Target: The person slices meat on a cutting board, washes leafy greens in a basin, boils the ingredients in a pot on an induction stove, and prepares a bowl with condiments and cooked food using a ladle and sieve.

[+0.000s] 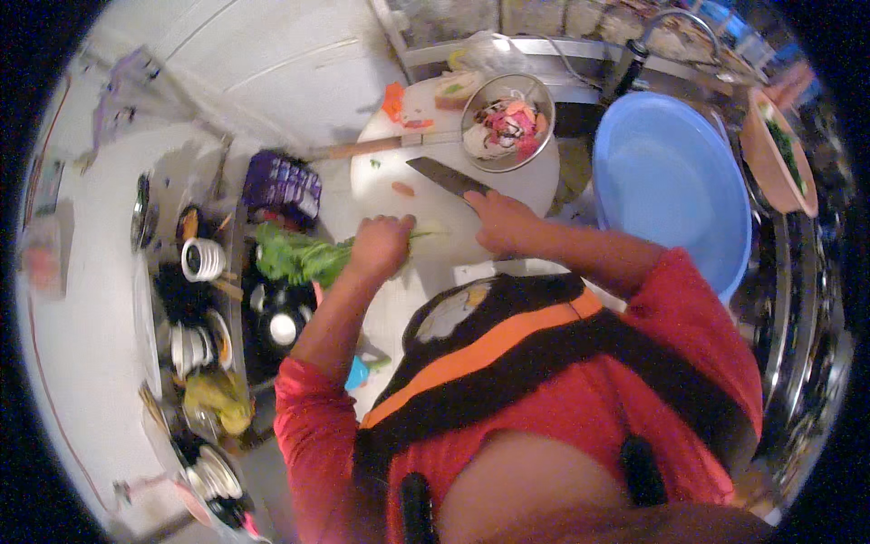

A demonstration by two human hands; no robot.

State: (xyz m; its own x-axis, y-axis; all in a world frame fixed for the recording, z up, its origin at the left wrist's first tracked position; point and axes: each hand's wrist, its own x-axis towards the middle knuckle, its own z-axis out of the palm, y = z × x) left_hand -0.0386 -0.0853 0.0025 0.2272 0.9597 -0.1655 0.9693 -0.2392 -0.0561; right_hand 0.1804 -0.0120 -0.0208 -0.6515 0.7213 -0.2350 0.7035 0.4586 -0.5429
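Observation:
My left hand (383,243) is closed around a bunch of leafy greens (299,255). Its leaves stick out to the left, and thin stems (429,233) show to the right over a round white cutting board (380,183). In my right hand (506,221) is a kitchen knife (445,178), its broad blade angled toward the board's upper left. A small orange-brown slice (403,188) lies near the blade. At the board's far side rests a round strainer (508,122) holding pink and pale food pieces; a wooden handle (367,147) extends left from it.
A large blue basin (669,197) stands at right, below a faucet (635,58). Beyond it is a peach-coloured container (775,156) with chopped greens. A purple package (282,189) sits left of the board. Stacked white bowls (204,260) and other dishes line the left shelf.

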